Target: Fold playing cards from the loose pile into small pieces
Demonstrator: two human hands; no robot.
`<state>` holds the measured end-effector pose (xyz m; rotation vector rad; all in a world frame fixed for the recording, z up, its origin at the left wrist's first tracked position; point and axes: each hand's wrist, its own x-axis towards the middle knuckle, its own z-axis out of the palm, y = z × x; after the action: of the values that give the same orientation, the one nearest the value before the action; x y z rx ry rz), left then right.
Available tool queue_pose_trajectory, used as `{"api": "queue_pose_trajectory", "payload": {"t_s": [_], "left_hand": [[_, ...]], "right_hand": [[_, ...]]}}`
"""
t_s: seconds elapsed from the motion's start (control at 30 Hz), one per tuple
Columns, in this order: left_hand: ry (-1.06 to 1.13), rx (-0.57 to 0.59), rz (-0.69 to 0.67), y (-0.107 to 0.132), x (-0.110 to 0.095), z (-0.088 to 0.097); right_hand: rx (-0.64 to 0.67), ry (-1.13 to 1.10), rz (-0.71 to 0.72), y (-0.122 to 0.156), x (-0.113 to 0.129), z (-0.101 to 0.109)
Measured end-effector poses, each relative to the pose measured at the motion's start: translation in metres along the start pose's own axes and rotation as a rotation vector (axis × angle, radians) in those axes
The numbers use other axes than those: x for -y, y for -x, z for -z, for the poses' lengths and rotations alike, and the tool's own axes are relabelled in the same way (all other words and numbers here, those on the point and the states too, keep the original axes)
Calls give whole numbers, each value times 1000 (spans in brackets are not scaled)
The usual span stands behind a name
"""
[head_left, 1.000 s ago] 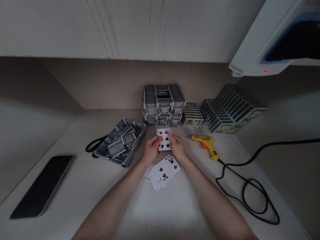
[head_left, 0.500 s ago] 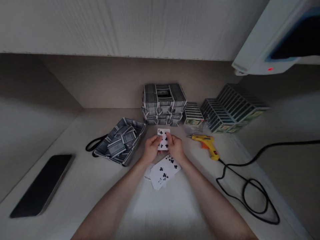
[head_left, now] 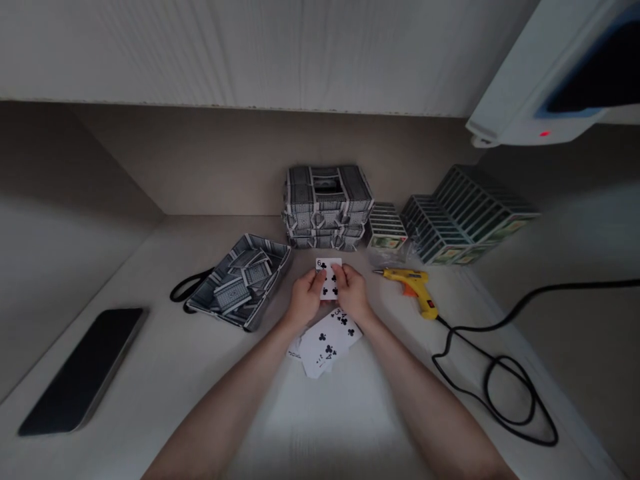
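Observation:
Both of my hands grip a six of clubs playing card [head_left: 329,283], held upright and face toward me. My left hand [head_left: 306,297] pinches its left side, thumb on the face. On the opposite side, my right hand [head_left: 352,291] is closed the same way. Whether more cards sit behind this one, I cannot tell. Just below the hands, a loose pile of playing cards [head_left: 325,343] lies face up on the table, clubs showing on top. To the left stands an open box covered in cards [head_left: 200,305], with several patterned-back cards [head_left: 234,295] in it.
Behind the hands stands a block built from cards [head_left: 327,213]. Several boxed card decks [head_left: 465,220] are stacked at the back right. A yellow glue gun [head_left: 417,287] lies right of my hand, its black cable [head_left: 493,363] looping forward. A phone [head_left: 83,370] rests far left.
The view has shifted very slightly. Both hands keep hold of the card, with only a tiny movement of the fingers.

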<state>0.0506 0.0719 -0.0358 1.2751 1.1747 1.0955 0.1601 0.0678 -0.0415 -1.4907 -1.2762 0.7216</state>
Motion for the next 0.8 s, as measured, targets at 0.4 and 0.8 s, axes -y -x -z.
{"api": "queue_pose_trajectory", "payload": {"t_s": [0.4,0.8], "left_hand": [[-77,-102,-140,0,-7,2],[-86,-150,-140,-8,7,7]], "right_hand": [[56,-149,-47,1,6,2],[301,-467,-148,-2,11,11]]}}
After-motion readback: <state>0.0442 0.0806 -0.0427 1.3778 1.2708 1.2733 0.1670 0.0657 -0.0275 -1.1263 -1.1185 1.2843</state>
